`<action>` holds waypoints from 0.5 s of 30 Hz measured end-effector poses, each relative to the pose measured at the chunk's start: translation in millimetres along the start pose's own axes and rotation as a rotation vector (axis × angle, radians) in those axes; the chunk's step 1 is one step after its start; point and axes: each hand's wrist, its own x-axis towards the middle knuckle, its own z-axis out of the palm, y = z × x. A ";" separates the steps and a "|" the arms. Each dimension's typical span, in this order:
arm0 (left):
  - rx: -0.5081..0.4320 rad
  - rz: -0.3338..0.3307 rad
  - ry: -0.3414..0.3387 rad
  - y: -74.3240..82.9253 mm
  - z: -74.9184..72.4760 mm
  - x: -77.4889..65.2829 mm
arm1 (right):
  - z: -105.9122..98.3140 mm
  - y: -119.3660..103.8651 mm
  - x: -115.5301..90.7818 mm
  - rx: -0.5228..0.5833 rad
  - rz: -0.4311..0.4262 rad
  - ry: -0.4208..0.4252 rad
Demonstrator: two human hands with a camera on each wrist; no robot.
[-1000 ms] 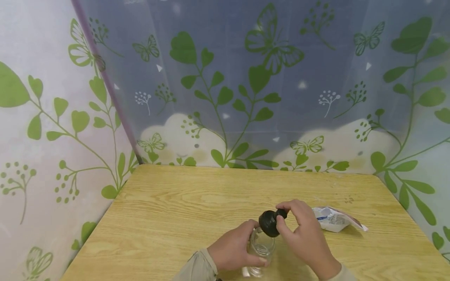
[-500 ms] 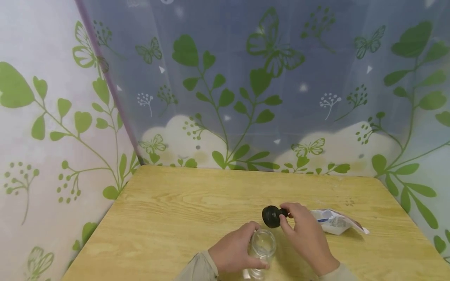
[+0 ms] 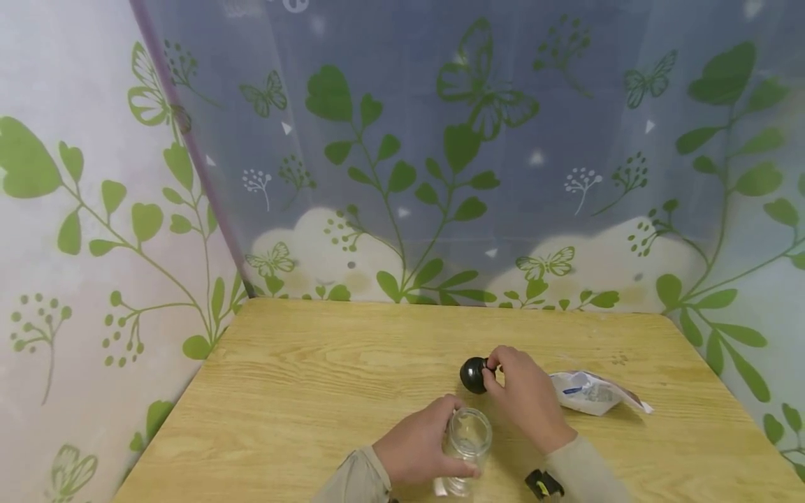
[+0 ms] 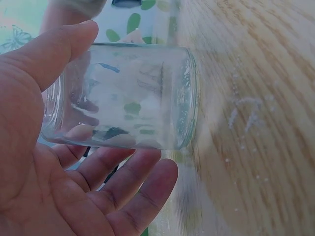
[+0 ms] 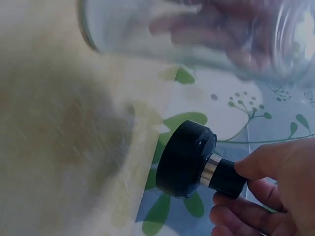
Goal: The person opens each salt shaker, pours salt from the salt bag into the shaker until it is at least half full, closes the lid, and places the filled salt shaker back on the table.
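My left hand (image 3: 415,446) grips a clear glass jar (image 3: 470,434) near the table's front, its round mouth uncovered. In the left wrist view the thumb lies on one side of the jar (image 4: 133,93) and the fingers on the other. Nothing but glass and reflections shows within it. Beyond the jar, my right hand (image 3: 527,398) pinches a black lid (image 3: 473,376) by its knob. The right wrist view shows the lid (image 5: 184,160) as a wide black cap with a silver band below the black knob (image 5: 228,178). Lid and jar are apart.
A crumpled white packet (image 3: 588,392) with blue print lies right of my right hand on the wood-grain table (image 3: 346,349). Whitish marks (image 4: 246,115) dot the tabletop by the jar's base. A leaf-patterned curtain (image 3: 390,175) rises behind the table's far edge.
The lid, overlapping the jar's mouth a second ago, has moved off it toward the far side of the table with my right hand. My left hand and the jar have stayed put.
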 end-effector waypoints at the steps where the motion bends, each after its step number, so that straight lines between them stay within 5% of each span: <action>1: 0.001 -0.004 0.002 -0.2 -0.4 -0.4 | -0.3 0.5 4.7 -0.005 -0.004 -0.004; 8: 0.027 -0.018 0.017 -2.5 -0.7 0.8 | 4.5 6.3 32.7 -0.003 0.018 -0.088; 15: 0.055 -0.024 0.018 -4.3 2.7 3.3 | 15.6 11.9 39.6 -0.031 0.046 -0.117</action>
